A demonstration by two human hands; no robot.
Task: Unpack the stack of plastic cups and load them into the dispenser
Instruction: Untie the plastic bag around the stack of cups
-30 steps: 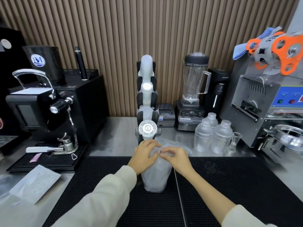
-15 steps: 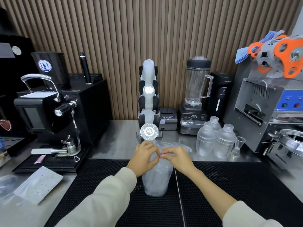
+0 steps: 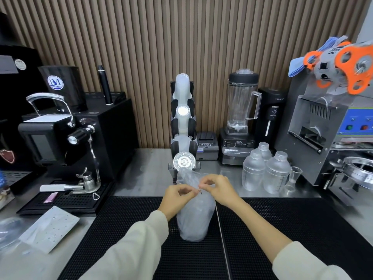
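A stack of plastic cups in a clear plastic bag (image 3: 193, 219) stands upright on the black rubber mat (image 3: 282, 229) in front of me. My left hand (image 3: 177, 196) and my right hand (image 3: 217, 187) pinch the bag's gathered neck, with a small thin tie between the fingertips. Loose plastic puffs up above the fingers. Behind the bag stands the black tiered cup dispenser (image 3: 183, 126) against the slatted wall, with white cups and lids in its slots.
An espresso machine (image 3: 66, 138) and its drip tray fill the left. A blender (image 3: 240, 118), a receipt printer, three shaker bottles (image 3: 264, 170) and a cup sealing machine (image 3: 331, 138) stand to the right. A perforated sheet (image 3: 48, 229) lies at the near left.
Both hands have drawn slightly apart at the bag's neck, and the plastic above them has loosened and puffed up. The camera has tilted a little.
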